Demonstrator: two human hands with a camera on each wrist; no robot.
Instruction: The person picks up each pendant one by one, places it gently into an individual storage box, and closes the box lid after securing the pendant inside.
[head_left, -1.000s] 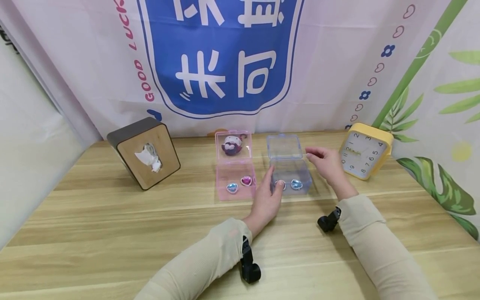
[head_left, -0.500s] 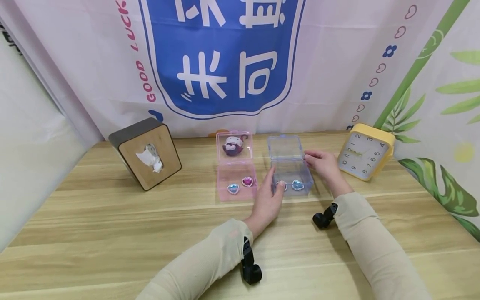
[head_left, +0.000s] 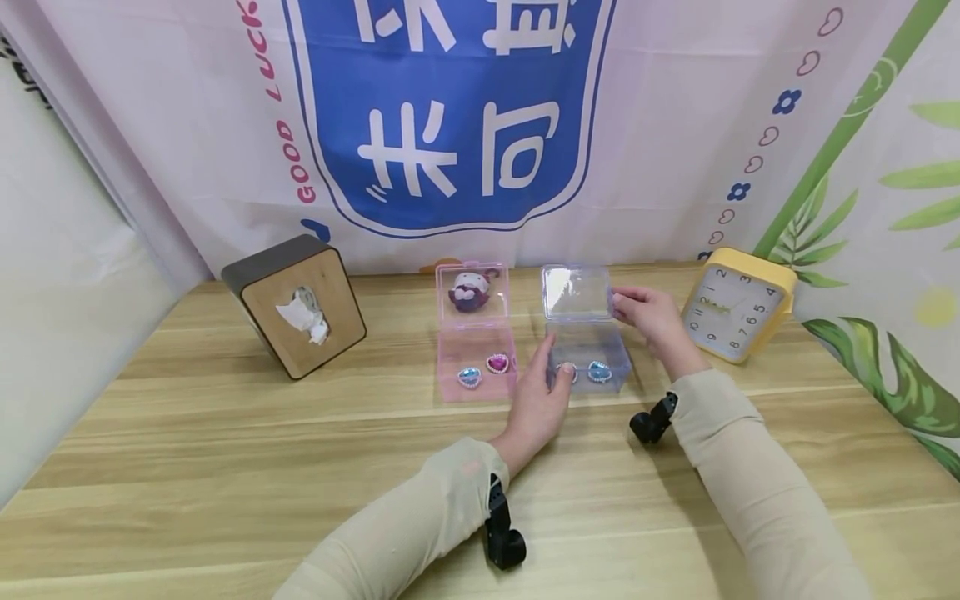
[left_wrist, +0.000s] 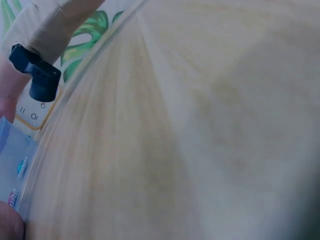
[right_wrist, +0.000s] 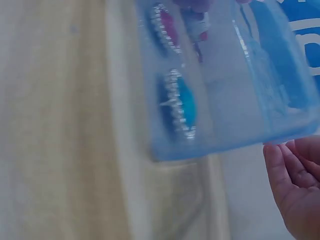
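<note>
A clear blue plastic box (head_left: 588, 354) stands in front of me, its hinged lid (head_left: 576, 293) raised at the back. Inside lie a blue gem with beaded edging (head_left: 599, 372) and a pink one (right_wrist: 169, 27), partly behind my left thumb in the head view. My left hand (head_left: 536, 404) rests around the box's near left corner, fingers straight along the left wall and thumb at the front. My right hand (head_left: 654, 323) pinches the lid's right edge between thumb and fingertips. Beside it, an open pink box (head_left: 476, 387) contains a blue gem (head_left: 469, 377) and a magenta gem (head_left: 497, 363).
Behind the pink box's raised lid sits a small purple-and-white toy figure (head_left: 469, 292). A wood-faced tissue box (head_left: 303, 308) stands at the left. Close to my right hand is a yellow clock (head_left: 738, 304). A printed curtain (head_left: 660, 133) borders the wooden table's back.
My right hand has come to the blue box's lid and taken its right edge; the lid's tilt has shifted and it now catches glare. My left hand stays at the box.
</note>
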